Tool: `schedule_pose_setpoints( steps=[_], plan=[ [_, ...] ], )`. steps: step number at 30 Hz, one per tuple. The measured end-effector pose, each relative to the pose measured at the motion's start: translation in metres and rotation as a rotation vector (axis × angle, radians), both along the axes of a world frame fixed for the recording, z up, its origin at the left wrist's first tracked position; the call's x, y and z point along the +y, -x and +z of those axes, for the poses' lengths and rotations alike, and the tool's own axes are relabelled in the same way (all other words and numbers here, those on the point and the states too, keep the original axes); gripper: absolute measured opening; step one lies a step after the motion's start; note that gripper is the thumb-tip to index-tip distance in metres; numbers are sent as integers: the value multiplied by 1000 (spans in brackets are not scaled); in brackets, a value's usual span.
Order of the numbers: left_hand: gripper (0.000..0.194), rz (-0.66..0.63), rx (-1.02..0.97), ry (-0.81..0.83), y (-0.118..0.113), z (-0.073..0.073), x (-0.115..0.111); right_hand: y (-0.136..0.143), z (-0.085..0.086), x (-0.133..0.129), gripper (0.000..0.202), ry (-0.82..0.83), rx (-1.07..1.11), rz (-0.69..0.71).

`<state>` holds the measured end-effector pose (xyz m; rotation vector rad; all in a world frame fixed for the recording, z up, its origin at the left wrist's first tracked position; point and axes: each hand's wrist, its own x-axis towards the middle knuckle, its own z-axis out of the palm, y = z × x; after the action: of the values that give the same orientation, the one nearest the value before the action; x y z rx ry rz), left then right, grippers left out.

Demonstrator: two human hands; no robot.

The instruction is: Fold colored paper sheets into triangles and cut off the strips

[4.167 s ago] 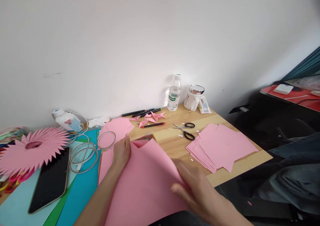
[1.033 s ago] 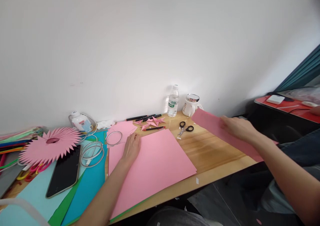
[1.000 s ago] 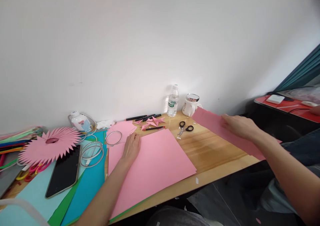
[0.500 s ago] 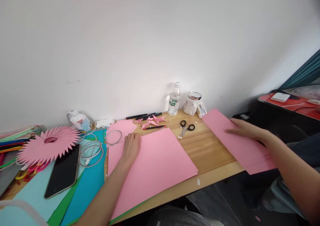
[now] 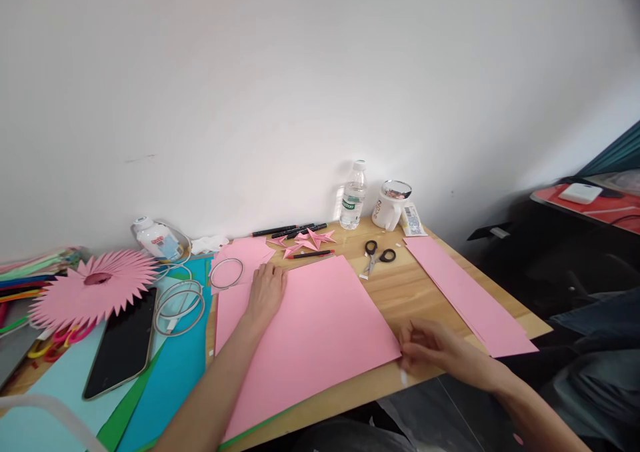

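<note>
A stack of large pink paper sheets (image 5: 310, 332) lies in front of me on the wooden table. My left hand (image 5: 269, 291) rests on its upper left part, fingers laid down on the paper and holding nothing. At the lower right corner of the stack, my right hand (image 5: 425, 347) has its fingers curled, thumb and fingertips pinched at the top sheet's corner. Long pink paper strips (image 5: 470, 299) lie to the right of that hand, along the table's right side. A pair of black-handled scissors (image 5: 373, 260) sits between the sheets and the strips.
Along the wall stand a water bottle (image 5: 353, 199) and a white mug (image 5: 391, 205). Pens (image 5: 313, 255) and folded pink stars (image 5: 310, 240) lie behind the stack. To the left are a phone (image 5: 123, 345), a pleated pink paper ring (image 5: 95, 285), wire rings (image 5: 180, 307) and coloured sheets (image 5: 170, 379).
My right hand has let go of the pink strips, which now lie on the table's right side, and has moved left to the large sheets' corner. My left hand stays on the stack.
</note>
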<state>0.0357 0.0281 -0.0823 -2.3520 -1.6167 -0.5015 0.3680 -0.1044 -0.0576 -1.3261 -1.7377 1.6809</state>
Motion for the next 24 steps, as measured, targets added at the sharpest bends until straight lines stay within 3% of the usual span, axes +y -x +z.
schedule_pose_setpoints(
  steps=[2, 4, 6, 9, 11, 13, 18, 21, 24],
  plan=[
    [25, -13, 3, -3, -3, 1, 1, -7, -1, -15, 31, 231, 72, 151],
    [25, -26, 2, -9, -6, 1, 2, -18, 3, -19, 36, 277, 31, 209],
    [25, -37, -1, -15, -9, 1, 4, -27, 8, -8, 36, 75, -90, 63],
    [24, -49, -11, -22, -12, 0, 6, -26, 9, 29, 32, -479, -306, -228],
    [23, -55, -21, -25, -13, -1, 6, -18, 2, 60, 29, -791, -391, -251],
    [23, -59, -32, -26, -12, -1, 6, -9, -11, 89, 30, -958, -505, -206],
    [22, -61, -59, -24, -10, -1, 5, -1, -40, 127, 27, -1056, -600, -92],
    [21, -59, -62, -21, -10, 0, 5, -4, -42, 125, 29, -1058, -604, -94],
    [19, -56, -59, -16, -11, 0, 5, -4, -35, 110, 34, -1081, -608, 21]
  ],
)
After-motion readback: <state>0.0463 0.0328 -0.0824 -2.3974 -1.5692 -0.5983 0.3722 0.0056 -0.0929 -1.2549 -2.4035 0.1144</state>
